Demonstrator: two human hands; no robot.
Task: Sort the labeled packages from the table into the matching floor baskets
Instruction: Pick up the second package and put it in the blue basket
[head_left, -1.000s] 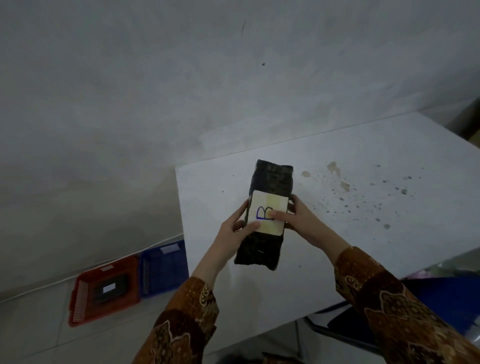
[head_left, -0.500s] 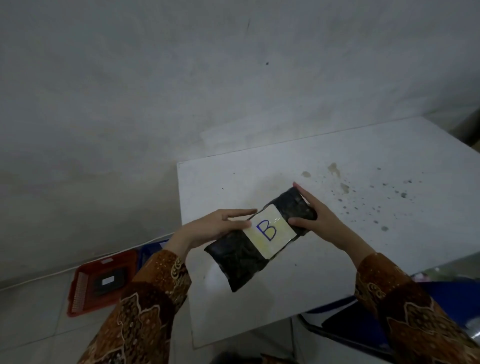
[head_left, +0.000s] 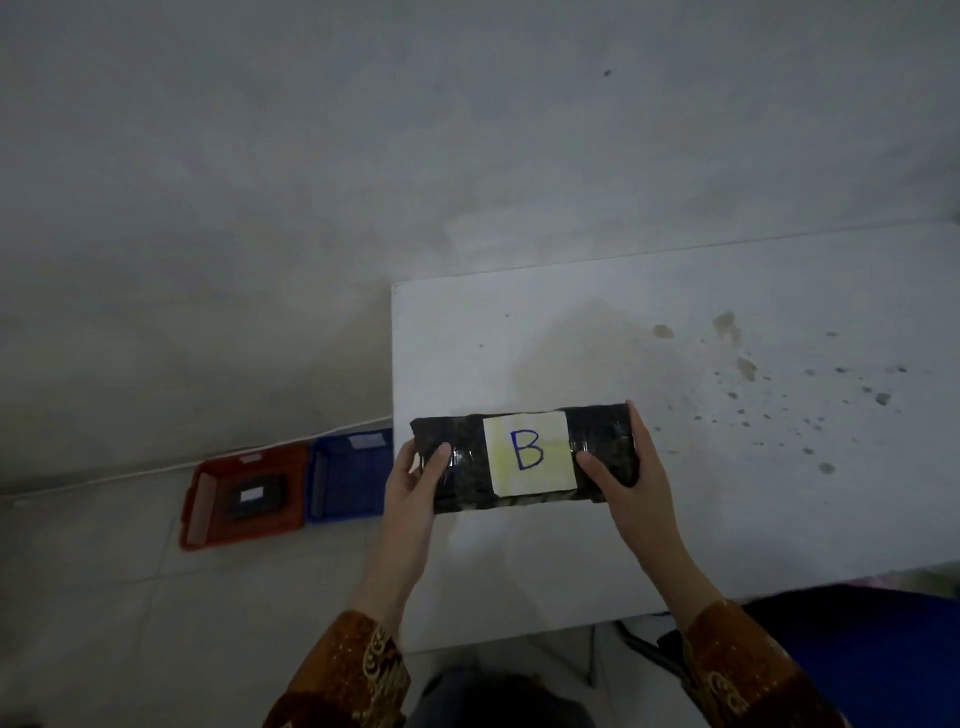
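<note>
A black wrapped package (head_left: 462, 470) with a pale label reading "B" lies level, held crosswise over the left part of the white table (head_left: 675, 519). My left hand (head_left: 415, 480) grips its left end and my right hand (head_left: 626, 470) grips its right end. On the floor to the left stand a red basket (head_left: 208, 499), holding a dark package with a white label, and a blue basket (head_left: 345, 483) beside it, partly hidden by my left hand.
The grey wall runs behind the table and baskets. Brown stains and dark specks mark the table's right part. A blue chair (head_left: 857, 634) sits under the table's near right edge. Tiled floor spreads at the lower left.
The package has turned from upright through a slant to horizontal, the B label now reading straight. Both hands shifted to its two ends. The view has dropped lower and closer.
</note>
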